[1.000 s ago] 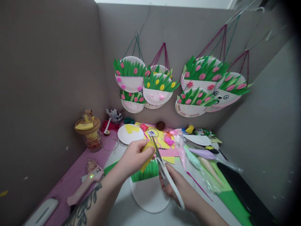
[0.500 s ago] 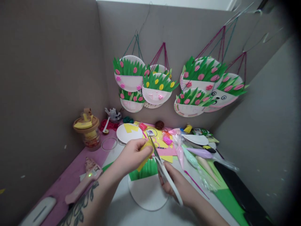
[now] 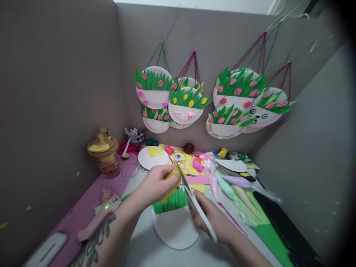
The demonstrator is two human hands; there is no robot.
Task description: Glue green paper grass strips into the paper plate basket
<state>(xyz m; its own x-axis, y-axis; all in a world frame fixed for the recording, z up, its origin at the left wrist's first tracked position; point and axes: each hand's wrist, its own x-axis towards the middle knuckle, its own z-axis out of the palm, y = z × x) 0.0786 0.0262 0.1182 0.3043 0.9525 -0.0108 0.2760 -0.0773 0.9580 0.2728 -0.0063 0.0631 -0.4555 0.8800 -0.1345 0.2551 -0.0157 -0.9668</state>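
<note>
Between the thumb and fingers of my left hand (image 3: 161,181) is a piece of yellow paper (image 3: 169,194), partly hidden by the hand. My right hand (image 3: 204,213) is closed around the white handles of a pair of scissors (image 3: 198,209). The scissor blades point up and away, at the right edge of the yellow paper; whether they touch it I cannot tell. Below both hands lies a white paper plate (image 3: 175,230) with green paper grass (image 3: 170,205) along its upper part.
Finished plate baskets (image 3: 185,105) hang on strings at the back wall. A pink glue gun (image 3: 101,215) with a green light lies left, near a lidded cup (image 3: 105,155). Piping bags (image 3: 226,185), green paper (image 3: 268,237) and a black tablet-like slab (image 3: 283,218) lie right.
Both hands keep nearly the same place. The scissor blades look slightly closer together and tipped a little to the left.
</note>
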